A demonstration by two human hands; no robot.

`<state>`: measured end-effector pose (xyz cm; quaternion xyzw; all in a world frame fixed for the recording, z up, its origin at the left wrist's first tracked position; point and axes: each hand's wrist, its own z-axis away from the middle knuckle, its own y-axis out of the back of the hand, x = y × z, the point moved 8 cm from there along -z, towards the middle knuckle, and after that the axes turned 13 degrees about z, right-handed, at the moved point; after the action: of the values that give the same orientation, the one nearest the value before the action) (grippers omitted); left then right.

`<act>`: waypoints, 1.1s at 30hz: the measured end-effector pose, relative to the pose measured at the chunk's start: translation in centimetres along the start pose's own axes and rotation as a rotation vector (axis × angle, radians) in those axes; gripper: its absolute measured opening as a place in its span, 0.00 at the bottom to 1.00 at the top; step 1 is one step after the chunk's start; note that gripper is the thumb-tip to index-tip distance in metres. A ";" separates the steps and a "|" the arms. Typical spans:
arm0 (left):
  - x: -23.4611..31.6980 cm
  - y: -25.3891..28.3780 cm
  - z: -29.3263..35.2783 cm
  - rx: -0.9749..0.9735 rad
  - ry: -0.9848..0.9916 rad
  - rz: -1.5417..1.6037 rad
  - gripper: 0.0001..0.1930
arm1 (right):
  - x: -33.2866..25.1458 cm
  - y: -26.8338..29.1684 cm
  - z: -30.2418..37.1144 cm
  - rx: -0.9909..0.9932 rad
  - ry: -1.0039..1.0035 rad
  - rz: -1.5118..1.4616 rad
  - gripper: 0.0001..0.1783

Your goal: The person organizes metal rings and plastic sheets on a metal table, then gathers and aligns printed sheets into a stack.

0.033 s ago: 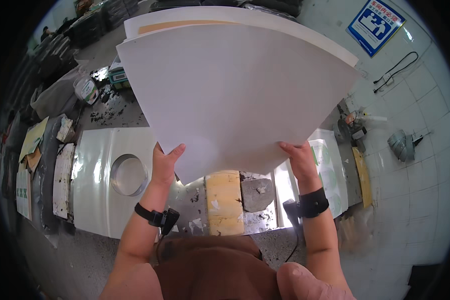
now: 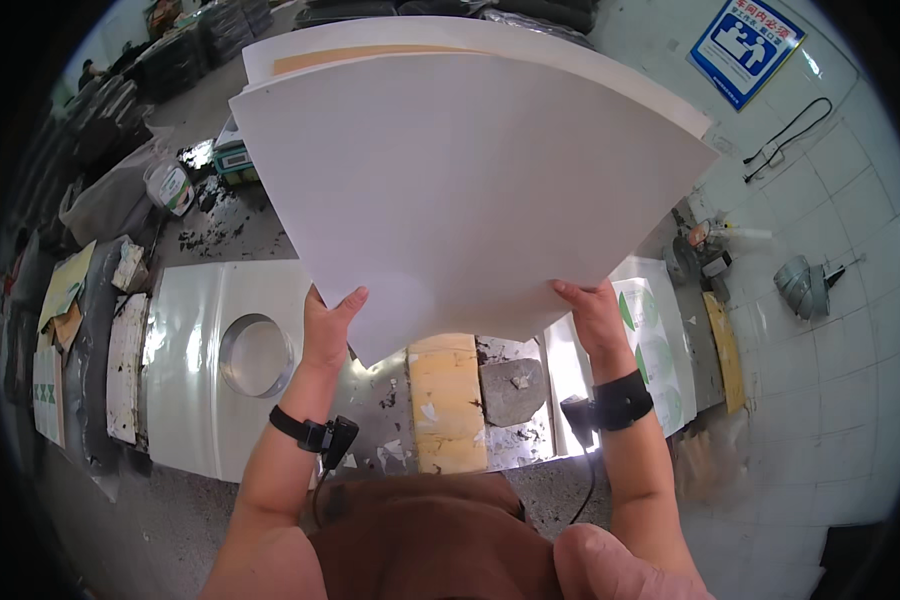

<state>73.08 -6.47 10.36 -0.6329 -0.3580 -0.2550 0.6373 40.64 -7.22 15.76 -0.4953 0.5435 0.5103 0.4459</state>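
Held up above the bench is a stack of large sheets (image 2: 470, 190), white at the front, with an orange-tan layer (image 2: 370, 58) and another white sheet showing along the far edge. My left hand (image 2: 332, 325) grips the near left corner, thumb on the front face. At the near right edge, my right hand (image 2: 592, 318) pinches the stack the same way; the fingers of both hands are hidden behind it. Below, a yellowish taped block (image 2: 447, 405) lies beside a grey stone-like block (image 2: 512, 392) on the bench.
A pale panel with a round metal-rimmed hole (image 2: 195, 360) lies to the left. Beyond it stand a clear plastic jar (image 2: 169, 187) and a green box (image 2: 235, 162). Green-patterned sheets (image 2: 652, 330) lie right. A metal pot-like fitting (image 2: 805, 285) and a cable (image 2: 792, 135) are on the tiled wall.
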 end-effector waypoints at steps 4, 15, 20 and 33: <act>-3.1 2.2 -2.8 -0.027 0.103 -0.160 0.23 | 6.1 1.1 -2.2 -0.039 -0.069 0.014 0.15; -4.4 3.7 -4.9 -0.128 0.091 -0.235 0.30 | 10.1 1.0 -2.0 -0.110 -0.119 0.030 0.19; -5.1 4.5 -5.1 -0.178 0.208 -0.235 0.34 | 11.7 1.0 -1.6 -0.143 -0.157 0.106 0.20; -9.5 6.8 -4.2 -0.091 0.312 -0.177 0.34 | 13.5 1.1 -1.3 -0.142 -0.229 0.119 0.20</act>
<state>73.09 -11.37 -1.04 -0.5797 -0.2972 -0.4213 0.6310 38.11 -9.63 2.61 -0.4312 0.4799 0.6262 0.4378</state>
